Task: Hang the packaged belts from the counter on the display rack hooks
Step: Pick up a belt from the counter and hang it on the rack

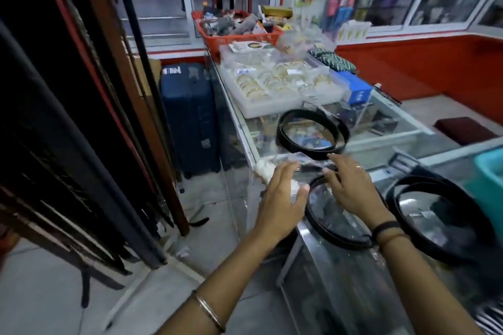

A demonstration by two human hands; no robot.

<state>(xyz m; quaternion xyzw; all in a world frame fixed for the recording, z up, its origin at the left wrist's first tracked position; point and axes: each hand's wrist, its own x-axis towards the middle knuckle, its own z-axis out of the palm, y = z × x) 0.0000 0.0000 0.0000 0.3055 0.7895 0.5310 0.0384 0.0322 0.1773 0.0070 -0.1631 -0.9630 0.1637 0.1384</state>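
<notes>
While both hands reach in at lower centre, left hand [283,198] and right hand [351,187] spread wide over the coiled black belt in clear plastic [330,215] on the glass counter [386,128]; nothing gripped yet. Next: pinch the packaging, carry it to the belt rack [68,144] at left.

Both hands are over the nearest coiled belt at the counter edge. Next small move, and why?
Probably close both hands on the nearest packaged belt and lift it. The left hand and right hand rest open on its clear wrap, neither visibly gripping, and the rack of hanging belts stands to the left.
</notes>
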